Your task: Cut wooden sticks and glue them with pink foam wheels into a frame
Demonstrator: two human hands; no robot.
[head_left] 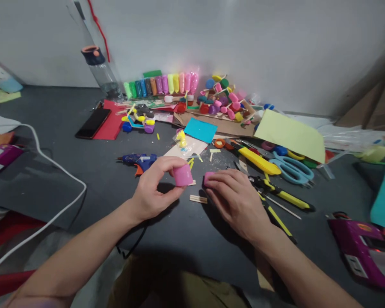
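Between the thumb and fingers of my left hand point(157, 186) is a pink cylinder-shaped piece point(182, 175), held just above the table. My right hand point(235, 194) has its fingers closed on a second, smaller-looking pink piece point(208, 179), partly hidden by the fingertips. A short bundle of wooden sticks point(198, 199) lies on the table between the hands. Behind my left hand rests a blue glue gun point(139, 160) with an orange trigger. Yellow paper strips point(191, 162) lie past the pink cylinder.
A yellow cutter point(258, 160), blue scissors point(291, 167) and yellow-black pliers point(285, 196) lie to the right. Clay packets point(167, 84) and colourful clay pieces point(224, 100) line the wall. A toy scooter point(138, 119), phone point(93, 122), bottle point(104, 75) and white cable point(64, 169) are left.
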